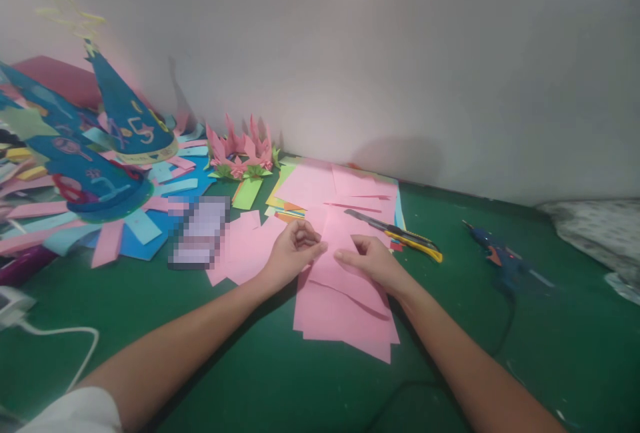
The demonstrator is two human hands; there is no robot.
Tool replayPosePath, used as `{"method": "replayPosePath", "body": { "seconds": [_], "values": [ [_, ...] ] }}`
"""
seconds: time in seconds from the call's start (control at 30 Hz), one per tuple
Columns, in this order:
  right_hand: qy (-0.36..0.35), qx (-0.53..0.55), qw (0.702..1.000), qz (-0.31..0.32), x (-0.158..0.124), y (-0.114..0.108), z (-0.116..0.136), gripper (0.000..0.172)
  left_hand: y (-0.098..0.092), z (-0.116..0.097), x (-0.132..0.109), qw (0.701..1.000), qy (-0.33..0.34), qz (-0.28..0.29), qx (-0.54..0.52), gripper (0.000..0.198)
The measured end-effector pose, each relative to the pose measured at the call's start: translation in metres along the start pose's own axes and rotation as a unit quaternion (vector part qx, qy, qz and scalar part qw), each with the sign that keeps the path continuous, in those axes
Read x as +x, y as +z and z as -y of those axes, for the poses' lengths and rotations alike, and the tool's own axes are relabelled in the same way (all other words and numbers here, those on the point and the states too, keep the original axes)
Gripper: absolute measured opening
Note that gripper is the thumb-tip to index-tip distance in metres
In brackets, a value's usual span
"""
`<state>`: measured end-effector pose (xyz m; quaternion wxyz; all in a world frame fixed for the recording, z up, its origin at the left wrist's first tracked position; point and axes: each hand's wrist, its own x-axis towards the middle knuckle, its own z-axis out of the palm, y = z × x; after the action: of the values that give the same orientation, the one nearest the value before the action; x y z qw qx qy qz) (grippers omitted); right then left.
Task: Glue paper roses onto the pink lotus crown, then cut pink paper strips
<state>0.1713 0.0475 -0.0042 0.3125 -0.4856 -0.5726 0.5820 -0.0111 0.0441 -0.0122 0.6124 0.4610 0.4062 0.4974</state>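
Pink paper sheets (345, 313) lie in an overlapping pile at the middle of the green table, with a curved edge lifted a little. Over their upper part, my left hand (299, 251) has its fingers curled and pinches a pink paper piece (329, 236). My right hand (369, 259) is just to the right, thumb and forefinger closed on the same pink paper. Beyond the hands a yellow and black cutter knife (400, 235) rests with its blade toward the back left. More pink sheets (307, 183) lie behind, over coloured paper.
Blue cone hats (133, 113) stand at the left among paper strips (107, 243). A pink paper crown (243, 153) stands at the back. A phone (201, 231) lies left of my hands, a glue gun (505, 259) with its cable at the right, a white cable (60, 331) at the left.
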Motion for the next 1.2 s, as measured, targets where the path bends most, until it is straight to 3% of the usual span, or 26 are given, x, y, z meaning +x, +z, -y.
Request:
{"method": "replayPosePath", "body": {
  "seconds": [0.47, 0.77, 1.0, 1.2],
  "values": [
    [0.010, -0.006, 1.000, -0.019, 0.0013, 0.0001, -0.0030, 0.037, -0.0008, 0.0042, 0.0017, 1.000, 0.020, 0.000, 0.013, 0.035],
    [0.032, 0.081, 0.996, -0.036, 0.0022, 0.0001, -0.0078, 0.043, -0.0056, 0.0103, 0.0022, 0.999, 0.014, 0.024, 0.037, 0.034],
    [0.025, 0.069, 0.996, -0.044, 0.0009, 0.0018, -0.0056, 0.038, -0.0051, 0.0085, 0.0011, 0.999, -0.028, 0.013, 0.038, 0.040],
    [0.010, 0.034, 0.999, -0.028, -0.0001, 0.0016, -0.0037, 0.040, -0.0062, 0.0035, -0.0016, 0.993, -0.062, 0.063, 0.074, 0.034]
  ]
}}
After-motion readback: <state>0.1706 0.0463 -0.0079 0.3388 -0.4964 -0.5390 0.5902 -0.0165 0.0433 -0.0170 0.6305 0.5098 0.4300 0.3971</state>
